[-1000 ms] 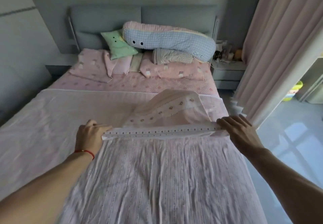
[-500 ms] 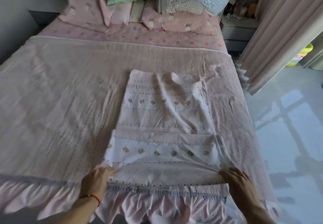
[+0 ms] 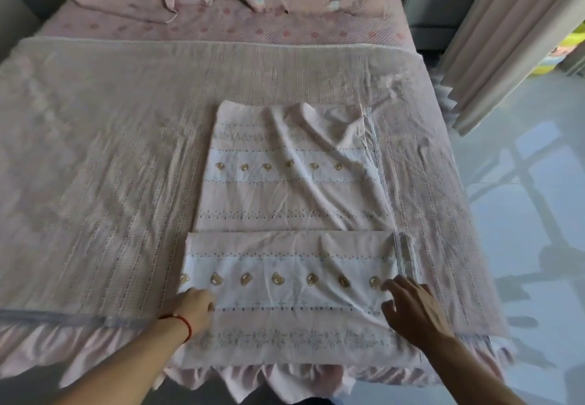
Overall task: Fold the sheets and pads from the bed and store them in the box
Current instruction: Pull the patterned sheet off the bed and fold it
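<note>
Both hands are lying on the sheet (image 3: 294, 246): left hand (image 3: 198, 308) is curling at its edge, grip unclear. Right hand (image 3: 414, 309) is pressing flat, fingers spread.

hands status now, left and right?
Left hand: on the folded sheet near its left edge; grip cannot be told.
Right hand: open, fingers spread, resting on the sheet's right side.
</note>
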`<control>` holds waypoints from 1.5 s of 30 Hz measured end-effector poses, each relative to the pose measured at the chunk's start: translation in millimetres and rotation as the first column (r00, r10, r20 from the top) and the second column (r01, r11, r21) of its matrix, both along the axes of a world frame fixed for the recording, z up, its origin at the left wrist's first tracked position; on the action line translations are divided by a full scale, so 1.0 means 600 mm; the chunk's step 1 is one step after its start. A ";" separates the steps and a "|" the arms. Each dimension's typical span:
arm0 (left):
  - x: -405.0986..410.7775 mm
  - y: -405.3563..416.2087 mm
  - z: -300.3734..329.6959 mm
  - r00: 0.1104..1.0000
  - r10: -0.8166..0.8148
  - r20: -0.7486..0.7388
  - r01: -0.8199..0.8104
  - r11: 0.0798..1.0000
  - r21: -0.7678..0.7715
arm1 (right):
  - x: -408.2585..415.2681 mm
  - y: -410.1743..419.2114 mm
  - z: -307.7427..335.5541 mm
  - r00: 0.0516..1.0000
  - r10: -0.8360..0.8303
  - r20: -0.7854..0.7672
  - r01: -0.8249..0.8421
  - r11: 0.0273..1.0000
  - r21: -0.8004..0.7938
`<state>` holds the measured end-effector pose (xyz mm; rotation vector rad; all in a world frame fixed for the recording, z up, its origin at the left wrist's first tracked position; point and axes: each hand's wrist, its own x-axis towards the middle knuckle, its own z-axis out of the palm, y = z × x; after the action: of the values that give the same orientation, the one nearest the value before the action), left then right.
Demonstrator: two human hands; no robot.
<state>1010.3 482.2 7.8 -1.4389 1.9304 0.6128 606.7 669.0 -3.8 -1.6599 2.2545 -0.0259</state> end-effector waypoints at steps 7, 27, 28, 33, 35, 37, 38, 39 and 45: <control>-0.263 -0.224 -0.005 0.956 -0.059 -0.289 0.017 0.989 -0.144 | -0.110 -0.289 -0.013 0.948 -0.193 0.252 0.222 0.971 -0.088; -0.543 -0.652 -0.252 0.838 -0.225 -0.497 -0.049 0.877 -0.479 | -0.391 -0.879 -0.159 0.252 -0.546 0.799 0.819 0.560 0.125; -0.546 -0.664 -0.255 0.850 -0.194 -0.489 -0.070 0.879 -0.472 | -0.406 -0.884 -0.158 0.371 -0.554 0.745 0.822 0.570 0.014; -0.556 -0.700 -0.306 0.947 -0.106 -0.305 -0.045 0.893 -0.448 | -0.410 -0.877 -0.215 0.685 -0.589 0.428 0.673 0.737 -0.064; -0.558 -0.696 -0.310 0.947 -0.102 -0.305 -0.045 0.896 -0.442 | -0.395 -0.887 -0.222 0.699 -0.615 0.365 0.672 0.739 -0.043; -0.555 -0.697 -0.305 0.938 -0.124 -0.323 -0.030 0.901 -0.433 | -0.388 -0.901 -0.209 0.676 -0.632 0.379 0.687 0.727 -0.013; -0.551 -0.703 -0.299 0.937 -0.147 -0.317 -0.009 0.897 -0.442 | -0.395 -0.911 -0.205 0.654 -0.612 0.445 0.681 0.732 0.006; -0.544 -0.717 -0.294 0.939 -0.164 -0.303 0.007 0.889 -0.458 | -0.400 -0.917 -0.191 0.651 -0.560 0.512 0.646 0.764 0.014; -0.441 -0.862 -0.273 0.976 0.151 -0.158 -0.206 0.878 -0.433 | -0.455 -0.932 -0.168 0.675 -0.466 0.573 0.596 0.802 -0.050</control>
<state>745.8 -34.9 -156.0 -1.9220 2.1429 0.3499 333.4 110.1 -104.6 -0.8359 2.2322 -0.8295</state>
